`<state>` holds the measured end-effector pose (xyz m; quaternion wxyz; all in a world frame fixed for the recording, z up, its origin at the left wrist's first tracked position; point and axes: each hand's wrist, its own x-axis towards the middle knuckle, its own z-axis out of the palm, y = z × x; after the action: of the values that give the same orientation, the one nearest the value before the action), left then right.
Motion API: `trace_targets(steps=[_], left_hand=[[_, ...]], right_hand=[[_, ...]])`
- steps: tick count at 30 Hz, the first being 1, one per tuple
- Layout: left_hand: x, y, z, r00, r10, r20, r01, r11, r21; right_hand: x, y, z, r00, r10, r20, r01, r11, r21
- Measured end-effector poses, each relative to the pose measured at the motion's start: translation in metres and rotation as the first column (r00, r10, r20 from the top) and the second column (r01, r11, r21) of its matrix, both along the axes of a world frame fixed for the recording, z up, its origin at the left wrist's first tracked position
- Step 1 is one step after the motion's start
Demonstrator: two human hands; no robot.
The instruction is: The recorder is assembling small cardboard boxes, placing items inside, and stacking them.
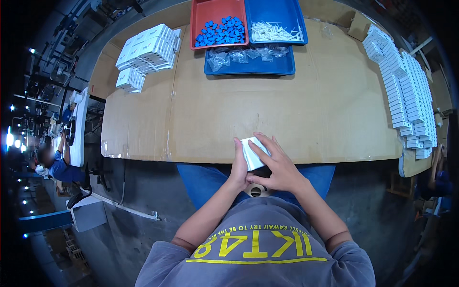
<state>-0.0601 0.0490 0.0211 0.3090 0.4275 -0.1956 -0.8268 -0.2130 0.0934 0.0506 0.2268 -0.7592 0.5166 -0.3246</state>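
A small white box (pixel 253 154) is held between my two hands at the near edge of the table, close to my body. My left hand (pixel 238 165) grips its left side, with the thumb up along the edge. Over its right side and top lies my right hand (pixel 278 165), fingers bent across the white face and thumb below near the left palm. The underside of the box is hidden by my hands.
Cardboard covers the table (pixel 210 115). At the back stand a red tray (pixel 193 28) of blue plastic pieces, a blue tray (pixel 304 28) of white sticks and a lower blue tray (pixel 248 71) with clear bags. White boxes are stacked at left (pixel 148 50) and right (pixel 406 95).
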Motion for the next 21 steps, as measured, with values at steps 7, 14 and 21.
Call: trace_targets(steps=[7,14,21], left_hand=[[0.001,0.012,-0.002,0.983,-0.164,-0.08,0.167,0.986,0.032],[0.005,0.018,-0.013,0.989,-0.122,-0.084,0.126,0.991,0.044],[0.003,0.016,-0.021,0.986,-0.107,-0.128,0.113,0.993,0.043]], right_hand=[[-0.015,-0.006,-0.03,0.983,0.124,0.137,-0.113,0.99,-0.085],[-0.007,-0.004,-0.039,0.967,0.111,0.228,-0.088,0.99,-0.109],[-0.007,-0.004,-0.045,0.948,0.091,0.304,-0.064,0.993,-0.097]])
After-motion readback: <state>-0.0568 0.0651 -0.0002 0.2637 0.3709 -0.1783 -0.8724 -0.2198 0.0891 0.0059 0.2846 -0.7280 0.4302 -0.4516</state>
